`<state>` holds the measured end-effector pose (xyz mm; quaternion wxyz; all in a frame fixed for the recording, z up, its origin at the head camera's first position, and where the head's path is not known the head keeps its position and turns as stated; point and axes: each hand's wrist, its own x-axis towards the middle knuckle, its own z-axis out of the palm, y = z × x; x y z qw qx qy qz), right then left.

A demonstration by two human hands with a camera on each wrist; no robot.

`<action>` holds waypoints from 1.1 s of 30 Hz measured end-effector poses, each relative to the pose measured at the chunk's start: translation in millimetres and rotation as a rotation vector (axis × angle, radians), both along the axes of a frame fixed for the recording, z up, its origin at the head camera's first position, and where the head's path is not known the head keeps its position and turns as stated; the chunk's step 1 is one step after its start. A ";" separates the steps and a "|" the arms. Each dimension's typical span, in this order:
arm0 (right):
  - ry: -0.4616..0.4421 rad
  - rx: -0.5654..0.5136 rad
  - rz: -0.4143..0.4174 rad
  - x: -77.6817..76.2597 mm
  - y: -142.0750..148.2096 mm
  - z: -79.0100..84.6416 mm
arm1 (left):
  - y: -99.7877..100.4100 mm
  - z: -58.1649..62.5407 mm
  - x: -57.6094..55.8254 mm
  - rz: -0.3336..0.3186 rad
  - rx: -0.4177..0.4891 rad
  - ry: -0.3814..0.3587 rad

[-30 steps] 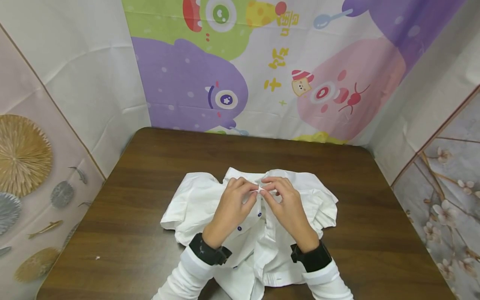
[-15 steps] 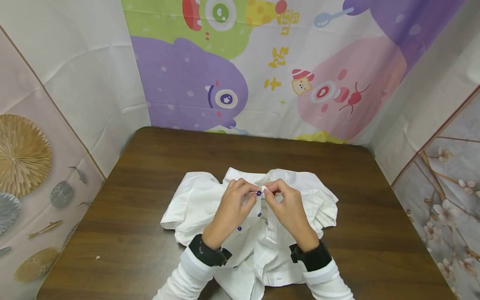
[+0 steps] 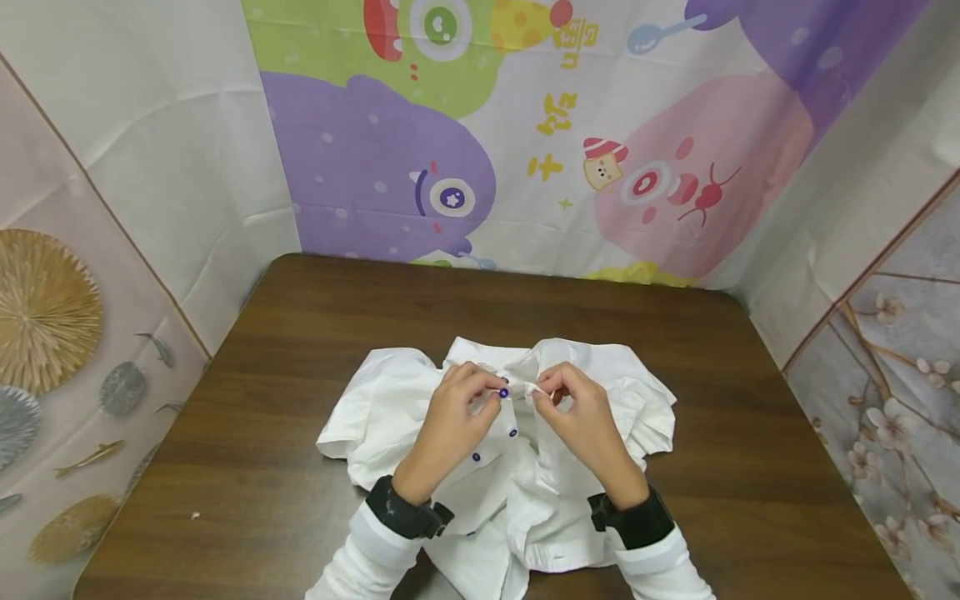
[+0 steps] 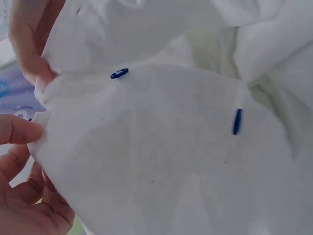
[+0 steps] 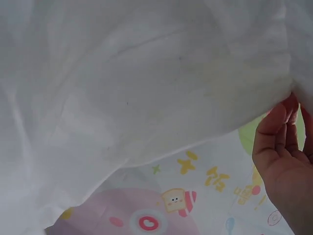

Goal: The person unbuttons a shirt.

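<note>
White cloth, crumpled: a shirt (image 3: 491, 496) lies across the near middle of the table, its front lifted between two hands and its lower end running toward the bottom edge of the head view. Dark blue button (image 3: 503, 393) sits right at the fingertips of the left hand (image 3: 450, 421); thumb and fingers pinch the cloth edge there, though whether they bear on the button itself I cannot tell. Right hand (image 3: 585, 425) has thumb and forefinger closed on a small bunched fold of the opposite edge; a short gap parts the two grips. Main hazard, I judge: thin cloth slipping from so narrow a pinch, most likely if one side pulls harder. A sharp tug could also strain the button's thread. Nearer the person, a second button (image 3: 513, 432) and a third button (image 3: 476, 457) look much alike; if edges are being paired, a mismatch would skew the front, crumpling being the likely cause. In the left wrist view one button (image 4: 237, 122) shows nearly edge-on, so a twisted placket seems possible. Farther out, black wristband (image 3: 408, 510) rides close above loose folds; its buckle might snag one. Brown table (image 3: 315, 333) looks smooth, so the shirt could slide under uneven pulling.
</note>
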<state>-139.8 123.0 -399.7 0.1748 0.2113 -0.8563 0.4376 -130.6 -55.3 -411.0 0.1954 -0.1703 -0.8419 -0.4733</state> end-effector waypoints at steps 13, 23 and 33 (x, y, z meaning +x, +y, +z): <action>-0.268 0.187 0.161 20.2 14.7 -29.1 | -18.1 -27.1 19.8 -0.061 0.125 -0.048; -0.142 0.200 0.007 26.8 -15.4 -37.9 | -17.4 -38.9 29.9 -0.085 0.179 -0.036; 0.180 0.480 -0.126 14.4 -32.7 -34.8 | -11.9 -20.5 39.5 -0.078 0.196 -0.004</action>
